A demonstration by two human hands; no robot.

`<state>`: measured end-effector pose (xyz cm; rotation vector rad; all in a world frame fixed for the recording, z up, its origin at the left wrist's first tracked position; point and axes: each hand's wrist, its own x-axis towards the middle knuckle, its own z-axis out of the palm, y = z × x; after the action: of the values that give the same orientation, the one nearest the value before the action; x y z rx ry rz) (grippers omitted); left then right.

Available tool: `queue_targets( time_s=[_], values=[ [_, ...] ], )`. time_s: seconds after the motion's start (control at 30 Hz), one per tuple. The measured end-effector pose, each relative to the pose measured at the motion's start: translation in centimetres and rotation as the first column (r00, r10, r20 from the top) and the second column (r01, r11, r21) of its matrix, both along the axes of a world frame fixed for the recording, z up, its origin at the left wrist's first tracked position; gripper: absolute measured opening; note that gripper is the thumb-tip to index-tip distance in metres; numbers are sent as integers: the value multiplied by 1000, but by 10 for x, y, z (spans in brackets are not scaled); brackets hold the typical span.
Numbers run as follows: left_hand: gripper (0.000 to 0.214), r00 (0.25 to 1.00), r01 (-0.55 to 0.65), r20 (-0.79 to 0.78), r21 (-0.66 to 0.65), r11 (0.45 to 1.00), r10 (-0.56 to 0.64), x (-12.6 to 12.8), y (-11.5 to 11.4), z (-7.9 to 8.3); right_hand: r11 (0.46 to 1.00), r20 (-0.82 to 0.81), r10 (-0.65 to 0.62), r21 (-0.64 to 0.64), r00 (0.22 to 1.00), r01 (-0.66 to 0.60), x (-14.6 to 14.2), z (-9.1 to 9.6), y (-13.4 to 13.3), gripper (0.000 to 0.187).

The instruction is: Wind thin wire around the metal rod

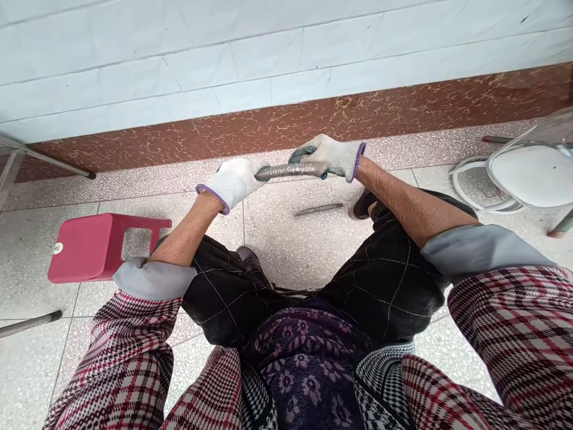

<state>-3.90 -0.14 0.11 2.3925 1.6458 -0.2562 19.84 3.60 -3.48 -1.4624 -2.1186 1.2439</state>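
Observation:
My left hand [239,180], in a white knit glove with a green-coated palm and purple cuff, is closed around the left end of a metal rod wound with silvery wire [286,171]. At its other end, my right hand [326,156], gloved alike, grips the rod with thumb and fingers wrapped round it. The rod is held nearly level in front of my knees, its wire-covered middle showing between the gloves. Both ends are partly hidden by the fingers. Below, a thinner, rough-looking grey rod [318,209] lies on the floor between my feet.
A red plastic stool [85,248] stands to the left. At the right is a white round-seated chair [535,176] with a pale hoop [474,185] beside it. Ahead, a white tiled wall [268,60] meets a brown marbled skirting [277,128]. Metal legs [58,158] show at the left edge.

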Motion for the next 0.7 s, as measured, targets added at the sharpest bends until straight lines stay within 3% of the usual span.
queue_targets(
  time_s=[0.13,0.23,0.37,0.53,0.7],
  values=[
    [41,990,-120,83,62,991,115,-8,11,3,998,-19,26,-60,999,-27,-13,-3,-20,28],
    [37,986,-164,-7,130,978,167,-16,22,-1,993,57,121,-24,991,-120,-24,-2,-43,26],
    [37,973,-148,-163,115,982,165,-25,34,-21,984,67,178,0,982,-179,-26,5,-59,22],
    [37,958,-67,-275,78,995,86,-22,36,-40,996,60,33,85,998,-38,-12,29,-39,22],
    [38,963,41,-264,-63,997,-56,2,17,-29,985,48,-98,147,994,90,4,42,-11,21]
  ],
)
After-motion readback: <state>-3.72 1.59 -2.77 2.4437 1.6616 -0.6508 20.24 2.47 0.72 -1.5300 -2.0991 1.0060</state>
